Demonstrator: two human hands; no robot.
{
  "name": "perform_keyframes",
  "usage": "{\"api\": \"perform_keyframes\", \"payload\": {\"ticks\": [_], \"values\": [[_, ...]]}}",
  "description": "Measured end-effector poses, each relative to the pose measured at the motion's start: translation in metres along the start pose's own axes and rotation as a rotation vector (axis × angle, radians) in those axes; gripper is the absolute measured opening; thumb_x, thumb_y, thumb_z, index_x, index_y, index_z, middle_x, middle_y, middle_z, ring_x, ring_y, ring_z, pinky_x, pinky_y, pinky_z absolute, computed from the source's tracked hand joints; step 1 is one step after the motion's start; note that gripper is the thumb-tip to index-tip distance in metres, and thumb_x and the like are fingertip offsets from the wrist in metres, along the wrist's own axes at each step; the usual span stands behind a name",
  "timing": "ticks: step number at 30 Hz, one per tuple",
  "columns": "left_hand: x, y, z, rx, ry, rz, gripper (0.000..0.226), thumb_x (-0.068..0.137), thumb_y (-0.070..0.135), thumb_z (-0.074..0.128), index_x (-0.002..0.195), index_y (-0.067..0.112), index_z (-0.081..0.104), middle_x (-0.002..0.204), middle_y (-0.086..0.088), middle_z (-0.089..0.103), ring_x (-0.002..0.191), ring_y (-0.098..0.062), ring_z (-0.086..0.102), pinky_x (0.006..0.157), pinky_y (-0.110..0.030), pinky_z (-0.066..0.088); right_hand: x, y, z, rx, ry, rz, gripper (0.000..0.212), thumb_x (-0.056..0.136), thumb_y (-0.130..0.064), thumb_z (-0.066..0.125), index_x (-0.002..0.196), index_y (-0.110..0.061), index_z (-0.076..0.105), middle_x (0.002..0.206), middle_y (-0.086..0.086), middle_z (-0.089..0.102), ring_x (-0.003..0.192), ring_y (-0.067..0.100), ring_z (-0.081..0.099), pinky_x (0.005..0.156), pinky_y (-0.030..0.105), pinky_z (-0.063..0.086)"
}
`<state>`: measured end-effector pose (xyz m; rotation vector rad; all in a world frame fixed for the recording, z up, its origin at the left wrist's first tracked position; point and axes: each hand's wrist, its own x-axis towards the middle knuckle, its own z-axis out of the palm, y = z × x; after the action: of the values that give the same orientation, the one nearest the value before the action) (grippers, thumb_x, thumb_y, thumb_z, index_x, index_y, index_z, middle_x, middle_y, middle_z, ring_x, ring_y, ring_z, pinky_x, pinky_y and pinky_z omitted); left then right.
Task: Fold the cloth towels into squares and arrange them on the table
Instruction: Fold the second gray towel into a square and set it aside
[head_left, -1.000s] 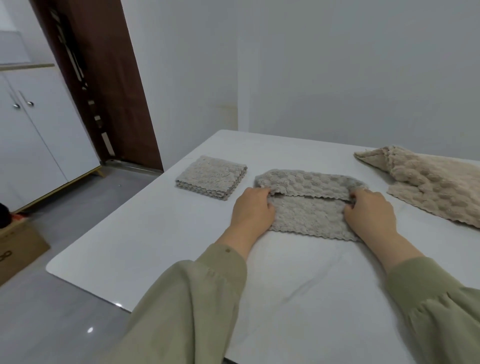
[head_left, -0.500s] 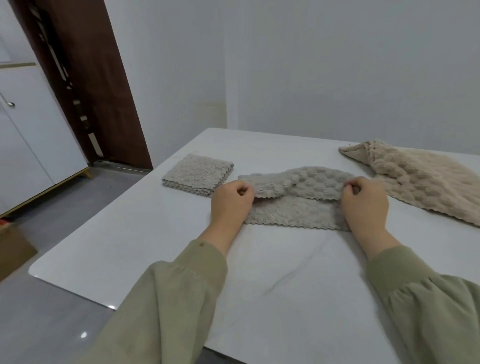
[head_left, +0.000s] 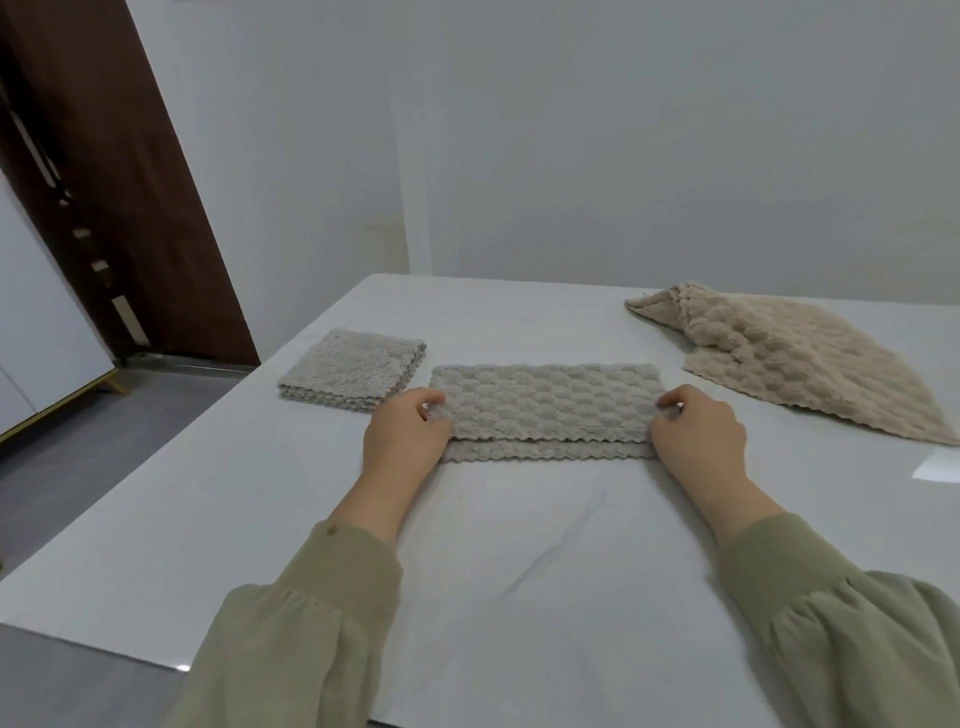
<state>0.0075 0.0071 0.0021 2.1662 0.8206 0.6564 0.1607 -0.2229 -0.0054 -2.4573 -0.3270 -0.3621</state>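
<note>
A grey bubble-textured towel (head_left: 545, 402) lies folded in half as a long rectangle on the white table (head_left: 519, 571). Its upper layer stops just short of the near scalloped edge. My left hand (head_left: 405, 441) pinches the towel's left end, and my right hand (head_left: 698, 436) pinches its right end. To the left sits a grey towel folded into a square (head_left: 350, 369). A beige towel (head_left: 789, 364) lies loosely spread at the back right.
The table's left edge (head_left: 156, 488) drops to a grey floor. A brown door (head_left: 119, 182) and a white cabinet (head_left: 36, 332) stand at the left. A plain grey wall rises behind the table.
Both hands have pulled the grey towel's far edge toward me and laid it over the near half, so the towel now lies flat in a half fold.
</note>
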Motion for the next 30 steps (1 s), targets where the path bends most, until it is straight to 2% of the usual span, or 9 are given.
{"api": "perform_keyframes", "payload": {"ticks": [4, 10, 15, 17, 20, 27, 30], "values": [[0.000, 0.002, 0.000, 0.009, 0.036, -0.007, 0.020, 0.085, 0.013, 0.056, 0.092, 0.025, 0.071, 0.084, 0.007, 0.062, 0.071, -0.011, 0.055, 0.069, -0.023, 0.041, 0.003, 0.001, 0.003, -0.020, 0.048, -0.044, 0.023, 0.085, -0.008, 0.047, 0.099, -0.014, 0.064, 0.094, 0.010, 0.067, 0.095, 0.034, 0.055, 0.081, 0.040, 0.041], [-0.003, 0.006, -0.004, -0.055, 0.065, 0.004, 0.023, 0.083, 0.010, 0.056, 0.092, 0.025, 0.071, 0.072, 0.016, 0.052, 0.062, -0.006, 0.049, 0.065, -0.024, 0.039, 0.003, 0.001, 0.000, 0.073, 0.194, -0.098, 0.019, 0.085, -0.007, 0.048, 0.096, -0.012, 0.062, 0.086, 0.010, 0.065, 0.092, 0.034, 0.056, 0.080, 0.041, 0.042], [-0.007, 0.007, -0.005, 0.070, 0.011, 0.010, 0.026, 0.085, 0.012, 0.055, 0.102, 0.026, 0.069, 0.077, 0.013, 0.049, 0.074, -0.011, 0.050, 0.069, -0.022, 0.038, 0.004, 0.004, 0.004, -0.137, -0.001, -0.047, 0.021, 0.086, -0.011, 0.045, 0.102, -0.013, 0.059, 0.095, 0.011, 0.065, 0.098, 0.034, 0.052, 0.082, 0.041, 0.038], [-0.009, 0.008, -0.006, 0.066, 0.008, 0.019, 0.026, 0.084, 0.012, 0.055, 0.101, 0.027, 0.069, 0.079, 0.011, 0.052, 0.075, -0.012, 0.051, 0.070, -0.022, 0.038, 0.004, 0.002, 0.003, -0.109, 0.044, -0.054, 0.021, 0.086, -0.009, 0.045, 0.100, -0.013, 0.059, 0.093, 0.012, 0.065, 0.096, 0.035, 0.052, 0.081, 0.041, 0.038], [-0.011, 0.007, -0.009, 0.034, 0.014, 0.039, 0.027, 0.082, 0.010, 0.056, 0.097, 0.028, 0.069, 0.074, 0.012, 0.054, 0.065, -0.007, 0.049, 0.067, -0.023, 0.037, 0.003, -0.001, 0.001, -0.026, 0.158, -0.095, 0.020, 0.085, -0.005, 0.045, 0.097, -0.010, 0.060, 0.090, 0.013, 0.065, 0.094, 0.036, 0.052, 0.079, 0.042, 0.039], [-0.014, 0.005, -0.011, 0.003, 0.019, 0.086, 0.027, 0.082, 0.008, 0.056, 0.098, 0.024, 0.071, 0.067, 0.014, 0.050, 0.061, -0.004, 0.046, 0.063, -0.022, 0.036, 0.002, -0.001, 0.000, -0.053, 0.152, -0.103, 0.020, 0.086, -0.006, 0.045, 0.100, -0.009, 0.059, 0.093, 0.013, 0.065, 0.097, 0.036, 0.052, 0.079, 0.041, 0.035], [-0.015, 0.004, -0.010, 0.182, -0.060, 0.082, 0.024, 0.084, 0.015, 0.057, 0.099, 0.027, 0.070, 0.086, 0.010, 0.062, 0.076, -0.009, 0.050, 0.072, -0.021, 0.038, 0.002, 0.001, 0.002, -0.252, 0.002, -0.083, 0.022, 0.084, -0.009, 0.048, 0.103, -0.010, 0.059, 0.100, 0.013, 0.062, 0.101, 0.035, 0.048, 0.082, 0.040, 0.035]]}}
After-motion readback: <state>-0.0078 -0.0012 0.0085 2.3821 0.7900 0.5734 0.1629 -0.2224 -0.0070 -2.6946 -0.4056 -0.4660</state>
